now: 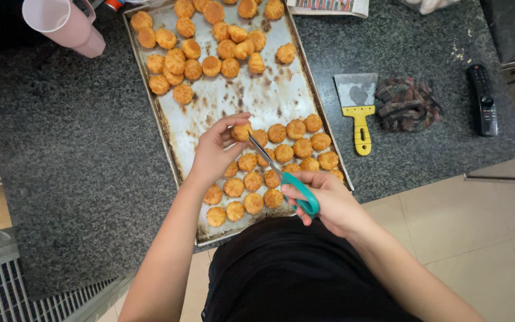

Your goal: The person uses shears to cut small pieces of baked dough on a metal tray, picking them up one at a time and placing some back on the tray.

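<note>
A long metal baking tray (233, 98) lies on a dark speckled counter, with several small golden round pastries in a far group (210, 36) and a near group (275, 161). My left hand (216, 149) pinches one pastry (241, 132) above the tray's middle. My right hand (323, 200) grips teal-handled scissors (281, 173), and the blade tips reach the held pastry.
A yellow-handled scraper (357, 110) and a crumpled patterned cloth (406, 102) lie right of the tray. A black remote (483, 98) rests near the counter's right edge. A pink tumbler (64, 24) stands far left. Tiled floor is at the lower right.
</note>
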